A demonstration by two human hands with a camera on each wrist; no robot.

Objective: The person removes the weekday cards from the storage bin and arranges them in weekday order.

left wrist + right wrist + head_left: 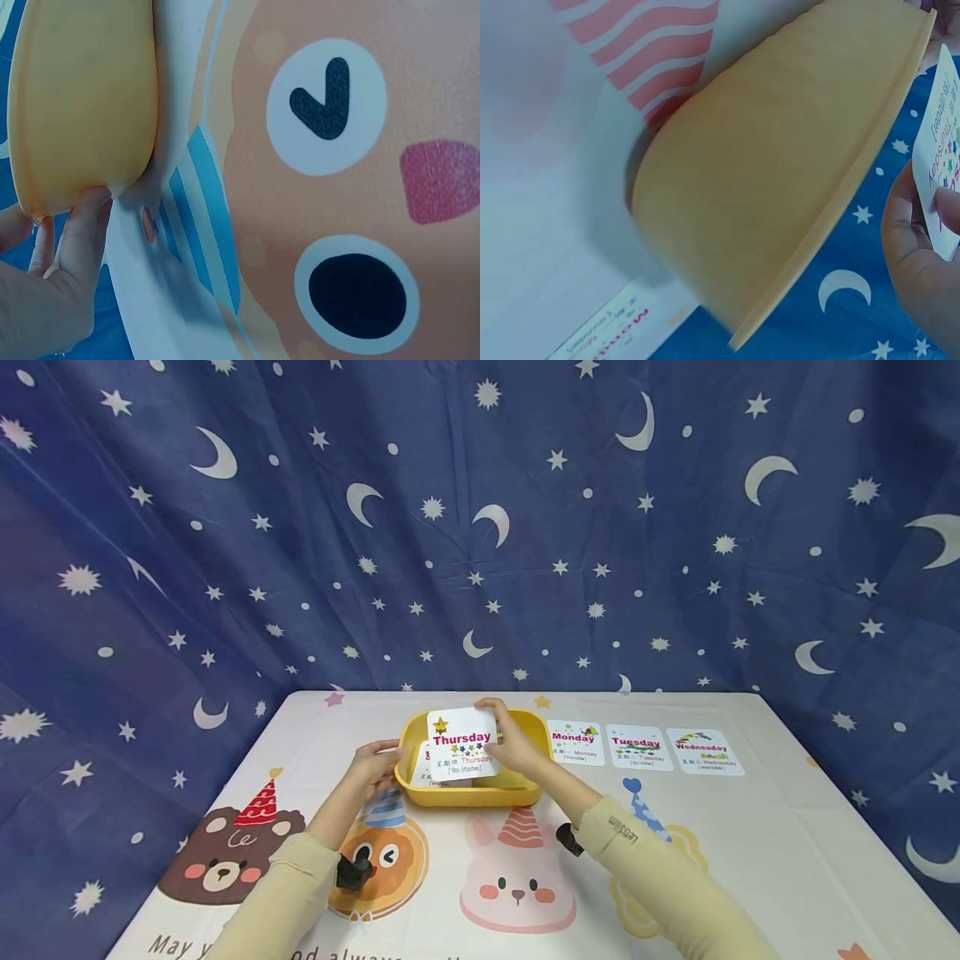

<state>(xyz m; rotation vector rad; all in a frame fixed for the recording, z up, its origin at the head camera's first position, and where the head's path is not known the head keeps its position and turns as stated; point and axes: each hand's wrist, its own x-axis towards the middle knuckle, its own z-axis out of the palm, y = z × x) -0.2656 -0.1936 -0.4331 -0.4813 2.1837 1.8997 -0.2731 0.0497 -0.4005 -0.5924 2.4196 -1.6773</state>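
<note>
A: How many of each, biggest downward?

B: 1 blue curtain (pixel 450 452), 1 white-covered table (pixel 810 827), 1 yellow basin (pixel 517 797), 2 hands. Then cards: the Thursday card (pixel 462 747) raised over the basin; 3 in a row toward 3 o'clock, Monday (pixel 575 745), Tuesday (pixel 639 749) and Wednesday (pixel 706 752); and at least 1 partly hidden card (pixel 422 770) inside, toward 8 o'clock.

A: And the fingers?

B: The left hand (pixel 372 767) grips the basin's rim at 9 o'clock; the right hand (pixel 514 747) pinches the Thursday card at its 3 o'clock edge.

A: What differs between views?

B: The left wrist view shows fingertips against the basin's outer wall, hidden from the head view. The right wrist view catches only Monday from the row.

A: How does the Thursday card look?

B: White, round-cornered, with a crimson title, a yellow star at 11 o'clock, small coloured stars beneath, and finer lettering toward 6 o'clock.
</note>
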